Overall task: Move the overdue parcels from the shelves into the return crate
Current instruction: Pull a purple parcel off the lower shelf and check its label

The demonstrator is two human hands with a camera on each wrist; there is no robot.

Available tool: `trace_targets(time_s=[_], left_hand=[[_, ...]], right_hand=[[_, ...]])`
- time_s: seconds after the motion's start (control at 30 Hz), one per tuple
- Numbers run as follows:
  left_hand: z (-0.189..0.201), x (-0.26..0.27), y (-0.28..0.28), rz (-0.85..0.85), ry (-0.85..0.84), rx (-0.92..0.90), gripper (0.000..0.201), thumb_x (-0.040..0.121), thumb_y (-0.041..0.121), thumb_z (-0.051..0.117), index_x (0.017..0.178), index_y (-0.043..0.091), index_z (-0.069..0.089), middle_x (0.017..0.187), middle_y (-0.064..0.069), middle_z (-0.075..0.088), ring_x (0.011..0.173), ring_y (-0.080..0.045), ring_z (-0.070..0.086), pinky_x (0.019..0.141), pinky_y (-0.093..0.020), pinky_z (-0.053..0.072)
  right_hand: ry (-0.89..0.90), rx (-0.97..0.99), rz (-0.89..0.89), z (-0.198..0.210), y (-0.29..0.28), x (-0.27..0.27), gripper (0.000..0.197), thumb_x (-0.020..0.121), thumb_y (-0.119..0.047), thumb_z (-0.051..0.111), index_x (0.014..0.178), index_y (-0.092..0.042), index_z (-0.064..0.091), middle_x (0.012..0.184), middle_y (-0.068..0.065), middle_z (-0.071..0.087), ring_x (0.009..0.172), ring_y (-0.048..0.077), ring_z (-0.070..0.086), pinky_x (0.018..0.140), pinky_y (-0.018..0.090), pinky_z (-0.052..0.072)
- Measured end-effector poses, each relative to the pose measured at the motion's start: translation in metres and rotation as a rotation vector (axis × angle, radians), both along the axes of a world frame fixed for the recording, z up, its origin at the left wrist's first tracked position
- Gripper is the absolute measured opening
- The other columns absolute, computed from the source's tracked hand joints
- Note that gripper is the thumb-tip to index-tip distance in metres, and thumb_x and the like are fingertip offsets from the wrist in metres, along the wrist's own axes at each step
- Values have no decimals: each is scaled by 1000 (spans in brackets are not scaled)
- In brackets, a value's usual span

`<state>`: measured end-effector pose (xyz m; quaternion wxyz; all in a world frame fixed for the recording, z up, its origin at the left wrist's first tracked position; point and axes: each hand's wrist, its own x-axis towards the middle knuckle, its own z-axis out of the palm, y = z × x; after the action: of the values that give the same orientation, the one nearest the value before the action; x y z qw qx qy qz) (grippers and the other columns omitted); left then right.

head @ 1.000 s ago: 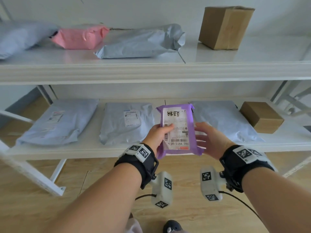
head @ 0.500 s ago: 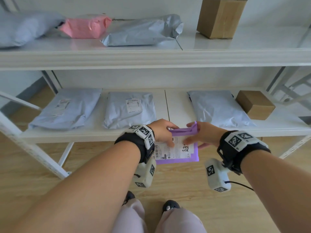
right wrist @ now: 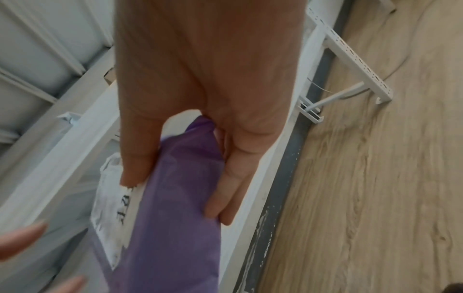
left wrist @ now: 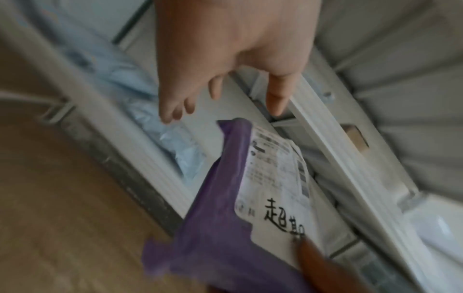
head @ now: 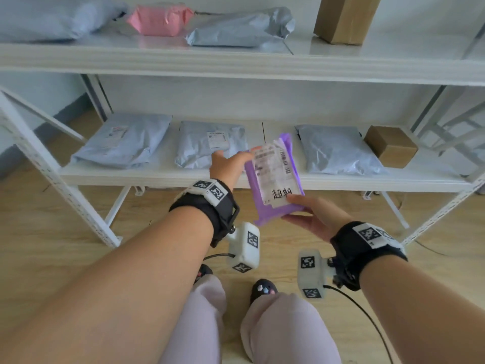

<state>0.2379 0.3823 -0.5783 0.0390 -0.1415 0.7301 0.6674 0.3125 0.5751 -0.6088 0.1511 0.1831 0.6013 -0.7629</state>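
Note:
A purple parcel (head: 265,206) with a white label and black handwriting hangs in the air in front of the lower shelf (head: 162,177). My right hand (head: 296,208) pinches its near end, thumb on the handwritten part of the label and fingers underneath. The right wrist view shows that same pinch by my right hand (right wrist: 175,188) on the purple parcel (right wrist: 175,228). My left hand (head: 236,157) is at the parcel's far left edge with fingers straight. In the left wrist view my left hand (left wrist: 220,93) is spread and just clear of the purple parcel (left wrist: 220,208). No crate is in view.
Three grey mailers (head: 123,143) (head: 207,145) (head: 338,151) and a small cardboard box (head: 391,145) lie on the lower shelf. The upper shelf holds a pink parcel (head: 160,19), grey mailers (head: 241,28) and a tall cardboard box (head: 343,17). My legs and shoes stand on the wooden floor (head: 65,245).
The parcel passed from my left hand to my right. It was turned end over end, so the handwritten end now points toward me. The left hand has let go.

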Motion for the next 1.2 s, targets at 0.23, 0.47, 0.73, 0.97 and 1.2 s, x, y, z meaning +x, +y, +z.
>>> trace_targets(time_s=[0.23,0.47,0.73,0.97,1.2], left_hand=[[3,51,-11,-220,-72,199,38,81,39,74,108,13,69,102,-8,75,95,-28,72,93,-48,54],[-2,85,-19,-233,-44,269,58,68,36,80,117,9,64,102,-15,74,93,-34,72,90,-55,54],[-17,103,-9,-262,-35,251,38,88,35,69,115,9,63,99,-13,75,89,-31,73,83,-49,58],[-26,53,18,-334,-76,222,37,88,29,68,119,9,62,105,-13,74,95,-31,72,87,-47,57],[-43,-34,82,-407,-153,190,42,82,29,72,118,9,63,103,-11,74,94,-30,72,88,-48,56]], right_hand=[[-16,-11,136,13,-32,40,41,86,-13,69,124,-2,59,122,17,67,113,31,64,99,43,51],[17,90,93,28,-48,63,32,91,-39,63,111,-14,62,105,7,72,90,22,67,71,30,56],[18,-9,-9,14,-44,67,42,86,-35,71,118,-10,62,102,11,75,96,26,72,80,38,58],[-29,-32,-55,9,-12,23,36,88,-23,65,120,-8,58,106,14,70,96,29,68,79,39,57],[-90,-46,-154,-5,49,-53,35,87,-15,59,121,-7,58,93,12,71,88,27,69,75,37,56]])
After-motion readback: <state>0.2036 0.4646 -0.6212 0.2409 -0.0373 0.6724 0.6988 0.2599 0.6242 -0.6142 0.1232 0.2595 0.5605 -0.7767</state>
